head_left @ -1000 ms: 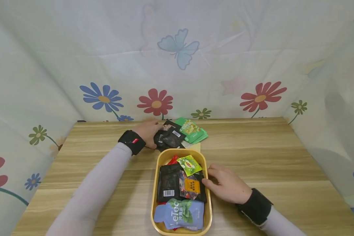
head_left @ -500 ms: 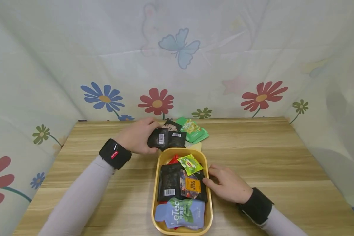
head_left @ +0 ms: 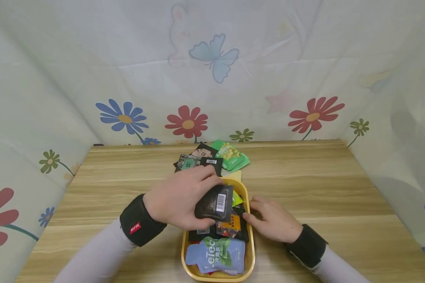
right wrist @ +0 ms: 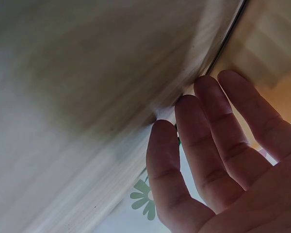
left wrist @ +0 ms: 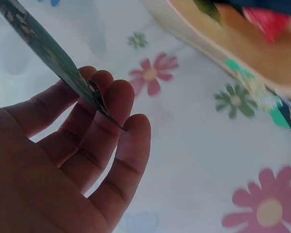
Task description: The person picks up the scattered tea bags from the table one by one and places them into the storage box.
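Pinching a black sachet (head_left: pixel 214 203) in left fingers (left wrist: pixel 136 141) above the tray (head_left: pixel 219 278), lower centre; best lowered flat, bracing with near-straight right fingers (right wrist: pixel 165 153).

Beyond your wood-grained table (head_left: pixel 304 177), you face a pale backdrop (head_left: pixel 255 88) printed with a light-blue butterfly (head_left: pixel 217 59) above red and blue flowers (head_left: pixel 187 123).

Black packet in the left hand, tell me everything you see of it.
The black packet looks like a squared, thin, shiny film pouch. A white barcode marks one face; the left wrist view, nearly edge-on, shows a greenish patterned side. The left hand pinches it, tilted, overlapping the yellow tray in the head view. Contact with anything else is unclear.
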Demonstrator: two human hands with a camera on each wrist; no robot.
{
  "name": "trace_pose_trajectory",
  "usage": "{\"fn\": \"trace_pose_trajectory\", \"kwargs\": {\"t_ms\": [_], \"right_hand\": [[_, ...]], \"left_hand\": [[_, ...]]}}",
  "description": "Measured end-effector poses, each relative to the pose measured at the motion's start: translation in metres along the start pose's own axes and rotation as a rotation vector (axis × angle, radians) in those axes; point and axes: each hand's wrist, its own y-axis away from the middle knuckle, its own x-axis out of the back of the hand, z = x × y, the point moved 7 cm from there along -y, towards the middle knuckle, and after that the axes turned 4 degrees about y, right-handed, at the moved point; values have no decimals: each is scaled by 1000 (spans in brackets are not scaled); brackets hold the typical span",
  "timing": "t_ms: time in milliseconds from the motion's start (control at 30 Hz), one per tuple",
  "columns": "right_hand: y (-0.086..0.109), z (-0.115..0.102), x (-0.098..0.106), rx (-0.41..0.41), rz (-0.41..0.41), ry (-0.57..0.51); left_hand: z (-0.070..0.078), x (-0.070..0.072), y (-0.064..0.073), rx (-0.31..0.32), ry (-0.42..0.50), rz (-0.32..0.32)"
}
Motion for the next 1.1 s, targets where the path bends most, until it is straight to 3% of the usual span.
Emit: {"fn": "trace_pose_trajectory", "kwargs": {"t_ms": [200,267,367,500,633,767,867,1100], "right_hand": [[-1,-1,2,40,38,8],[-1,0,1,36,36,7],[-1,1,1,24,31,11],[-1,1,0,8,20,24],[-1,1,-2,-3,11,30],[0,2,-2,-3,12,30],[0,2,-3,-7,7,30],[1,1,-3,-7,3,27]], "left_hand": [[29,-27,6,-76,89,-100],[29,-33,8,-70,112,-110],[18,-34,8,-29,147,-93],[-10,-29,9,51,127,-52],[-47,-25,9,158,62,-23],[-86,-25,10,259,62,-29],[-114,-31,11,310,85,-31],[-165,-56,12,408,17,-74]]}}
